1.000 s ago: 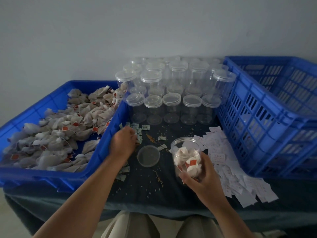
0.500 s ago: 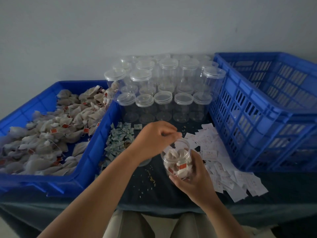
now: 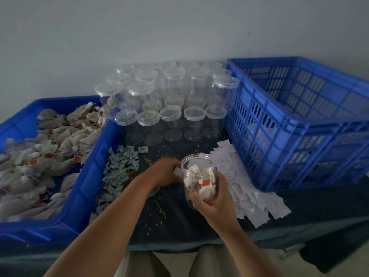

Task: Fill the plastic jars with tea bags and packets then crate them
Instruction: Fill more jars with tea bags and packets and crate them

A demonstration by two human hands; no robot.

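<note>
A dark-clothed surface against a bare wall is laid out for easy reach: a blue crate at right, apparently for finished jars, a blue tray of tea bags at left, lidded empty jars stacked behind, and green packets and white packets piled either side of the work spot. At centre the right hand grips an uncapped jar part-filled with tea bags, mouth up, likely to take packets. The left hand curls just beside it, and whether it holds anything cannot be told.
</note>
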